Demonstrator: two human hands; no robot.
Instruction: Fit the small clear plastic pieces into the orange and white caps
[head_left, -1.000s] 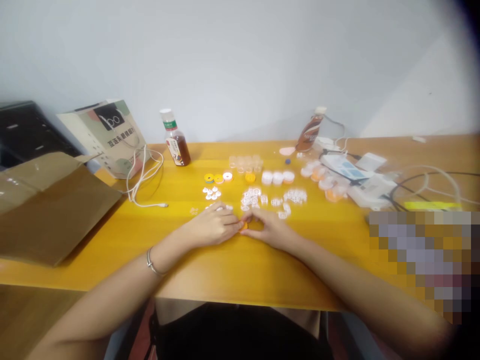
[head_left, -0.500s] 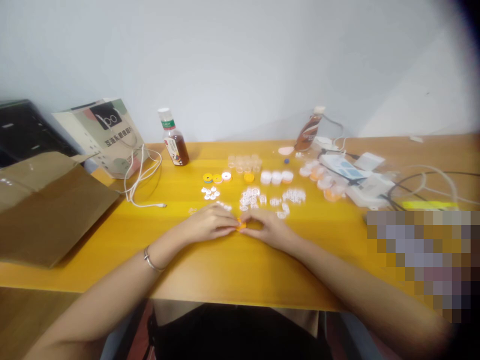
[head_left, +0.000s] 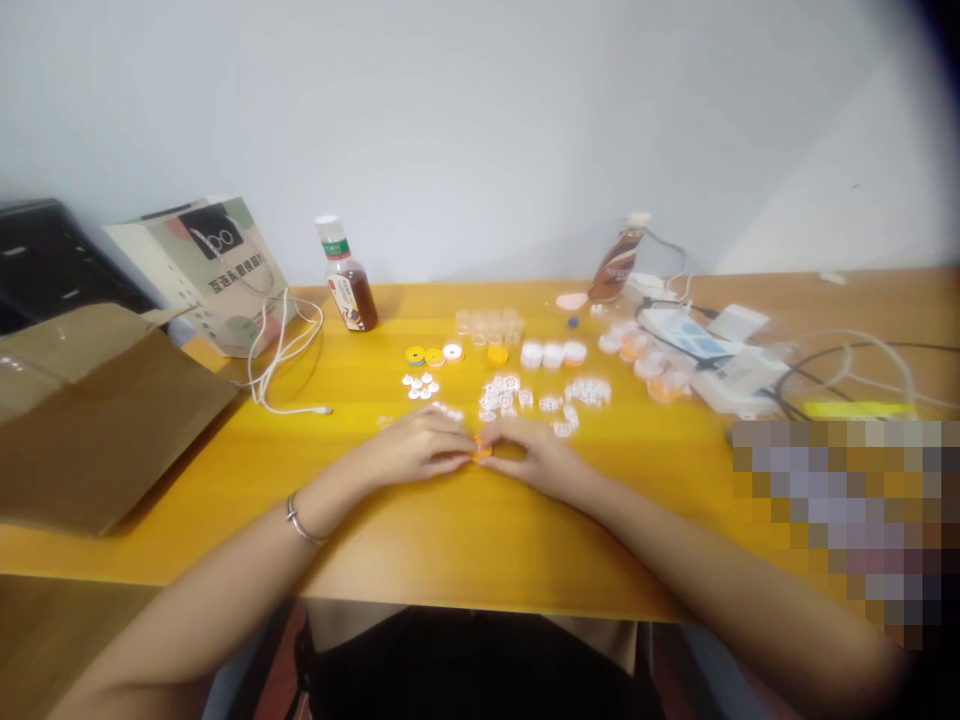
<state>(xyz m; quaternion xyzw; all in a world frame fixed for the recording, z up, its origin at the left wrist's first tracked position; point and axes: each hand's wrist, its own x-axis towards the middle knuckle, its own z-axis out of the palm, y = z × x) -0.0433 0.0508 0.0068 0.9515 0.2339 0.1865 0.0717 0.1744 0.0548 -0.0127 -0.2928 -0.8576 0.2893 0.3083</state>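
My left hand [head_left: 420, 450] and my right hand [head_left: 536, 455] rest on the yellow table [head_left: 465, 530], fingertips meeting. Between them they pinch a small orange piece [head_left: 481, 452]; fingers of both hands are closed on it. A bracelet sits on my left wrist. Just beyond the hands lie several small clear and white plastic parts [head_left: 540, 395], a row of yellow and orange rings [head_left: 433, 355], and white caps [head_left: 553, 354].
A brown cardboard box [head_left: 97, 420] and a paper bag [head_left: 214, 270] with a white cable [head_left: 281, 360] stand at the left. Two drink bottles [head_left: 346, 275] [head_left: 619, 262] stand at the back. White boxes, orange cups and cables [head_left: 720, 365] crowd the right.
Hardly anything has changed; both hands stay together on the small orange piece, with only slight finger movement and a small camera shift.
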